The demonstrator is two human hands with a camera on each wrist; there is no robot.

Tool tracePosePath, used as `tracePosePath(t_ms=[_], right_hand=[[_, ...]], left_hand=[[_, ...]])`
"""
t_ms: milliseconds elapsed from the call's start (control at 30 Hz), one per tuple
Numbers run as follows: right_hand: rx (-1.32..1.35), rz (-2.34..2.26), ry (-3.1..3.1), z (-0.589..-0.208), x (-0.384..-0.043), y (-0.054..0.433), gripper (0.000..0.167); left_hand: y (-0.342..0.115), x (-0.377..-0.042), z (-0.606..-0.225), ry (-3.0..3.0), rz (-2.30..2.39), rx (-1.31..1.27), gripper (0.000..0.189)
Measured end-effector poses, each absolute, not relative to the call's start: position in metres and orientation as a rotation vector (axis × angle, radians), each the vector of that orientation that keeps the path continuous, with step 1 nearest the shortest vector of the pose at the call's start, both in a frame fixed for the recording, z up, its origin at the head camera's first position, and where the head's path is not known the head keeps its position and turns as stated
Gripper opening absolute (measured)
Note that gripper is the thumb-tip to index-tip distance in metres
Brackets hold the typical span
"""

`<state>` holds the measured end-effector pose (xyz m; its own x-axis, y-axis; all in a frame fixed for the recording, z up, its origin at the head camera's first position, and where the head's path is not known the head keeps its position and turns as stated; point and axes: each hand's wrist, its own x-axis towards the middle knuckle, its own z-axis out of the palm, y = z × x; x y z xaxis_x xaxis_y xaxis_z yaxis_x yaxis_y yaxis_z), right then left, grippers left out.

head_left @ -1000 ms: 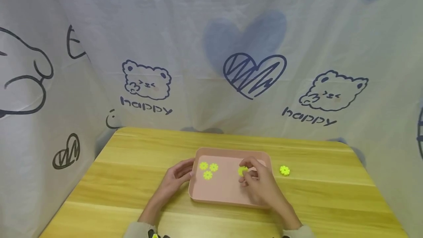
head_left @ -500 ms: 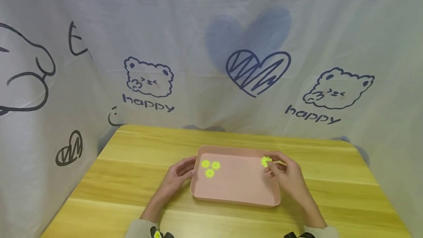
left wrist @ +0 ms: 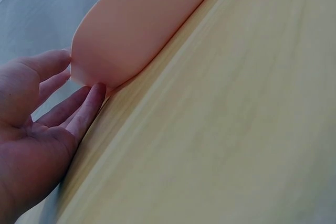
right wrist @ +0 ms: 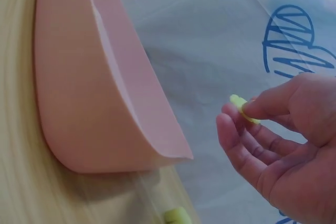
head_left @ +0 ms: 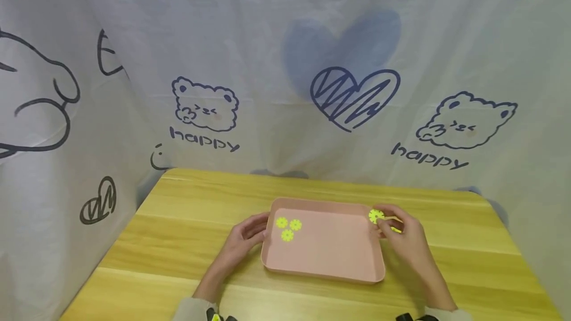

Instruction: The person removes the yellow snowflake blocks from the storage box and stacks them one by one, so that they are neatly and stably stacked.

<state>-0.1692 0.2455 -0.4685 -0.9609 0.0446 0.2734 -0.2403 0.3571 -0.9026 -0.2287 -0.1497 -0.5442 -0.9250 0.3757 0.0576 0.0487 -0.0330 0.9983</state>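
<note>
A shallow pink tray (head_left: 330,246) lies on the wooden table. Three yellow-green flower-shaped discs (head_left: 287,235) rest inside it, near its left end. My left hand (head_left: 243,239) is at the tray's left end; in the left wrist view its fingertips (left wrist: 97,90) touch the outer wall. Just above the right rim, my right hand (head_left: 406,232) pinches another flower-shaped disc (head_left: 376,216) between thumb and finger. Below that hand, a further yellow-green piece (right wrist: 178,215) sits on the table outside the tray, mostly hidden by my fingers in the head view.
The wooden table (head_left: 178,241) extends around the tray on all sides. A pale curtain (head_left: 267,113) printed with bears and hearts hangs behind the table and along its left side.
My right hand has moved right, from over the tray's inside to its right rim, still pinching the disc. It now partly covers the piece on the table. My left hand stays at the tray.
</note>
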Motion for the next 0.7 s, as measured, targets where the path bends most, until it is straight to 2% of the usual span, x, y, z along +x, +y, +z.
tracePosePath(t_ms=[700], right_hand=[[0.004, 1.332, -2.461, -0.465, -0.17, 0.283, 0.042]], left_hand=[[-0.15, -0.228, -0.543, 2.012, 2.036, 0.445, 0.051]])
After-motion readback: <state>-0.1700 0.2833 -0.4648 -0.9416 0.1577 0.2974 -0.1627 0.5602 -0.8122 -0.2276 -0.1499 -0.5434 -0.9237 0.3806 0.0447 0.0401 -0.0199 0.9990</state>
